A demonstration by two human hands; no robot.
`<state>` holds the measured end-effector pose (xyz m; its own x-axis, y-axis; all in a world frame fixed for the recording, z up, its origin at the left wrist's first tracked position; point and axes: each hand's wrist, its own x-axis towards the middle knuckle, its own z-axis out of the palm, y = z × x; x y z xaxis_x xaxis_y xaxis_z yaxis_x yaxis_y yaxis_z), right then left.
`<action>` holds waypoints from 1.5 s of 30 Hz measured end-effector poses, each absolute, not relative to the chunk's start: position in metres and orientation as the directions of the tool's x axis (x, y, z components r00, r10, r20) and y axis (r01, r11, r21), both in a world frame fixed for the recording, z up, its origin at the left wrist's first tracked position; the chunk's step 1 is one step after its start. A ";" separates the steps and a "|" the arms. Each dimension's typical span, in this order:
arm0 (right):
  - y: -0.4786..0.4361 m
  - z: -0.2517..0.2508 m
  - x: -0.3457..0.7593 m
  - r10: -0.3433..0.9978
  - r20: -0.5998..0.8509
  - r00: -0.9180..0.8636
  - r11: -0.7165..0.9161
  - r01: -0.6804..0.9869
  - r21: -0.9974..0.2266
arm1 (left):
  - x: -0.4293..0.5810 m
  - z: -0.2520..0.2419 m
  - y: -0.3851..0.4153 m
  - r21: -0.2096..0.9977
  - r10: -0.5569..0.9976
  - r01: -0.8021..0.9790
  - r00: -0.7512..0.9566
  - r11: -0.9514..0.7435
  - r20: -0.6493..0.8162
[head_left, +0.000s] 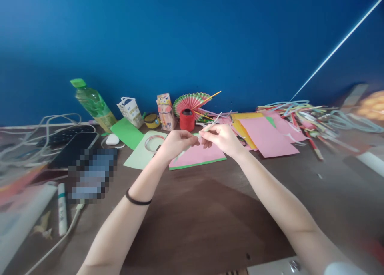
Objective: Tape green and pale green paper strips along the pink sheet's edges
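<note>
My left hand and my right hand are close together above the pink and green paper. Between them runs a thin, pale, pointed strip, slanting from lower left to upper right. Its upper end sticks out past my right fingers, and a blurred pale end shows below my left hand. Fingers on both hands are pinched on it; the middle part is partly hidden. Whether it is paper or a thin stick I cannot tell. A black band circles my left wrist.
Behind my hands stand a red spool, a pleated paper fan and a small box. Tape lies on pale green paper at left. Pink sheets and a heap of sticks lie right. A bottle leans left.
</note>
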<state>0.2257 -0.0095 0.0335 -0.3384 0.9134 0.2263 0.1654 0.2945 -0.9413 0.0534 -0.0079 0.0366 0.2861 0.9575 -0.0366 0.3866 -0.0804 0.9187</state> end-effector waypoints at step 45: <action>-0.010 0.037 0.227 0.926 0.186 -0.328 0.229 0.096 -0.969 | 0.050 0.045 -0.010 0.858 0.942 0.463 0.330 -0.223 0.067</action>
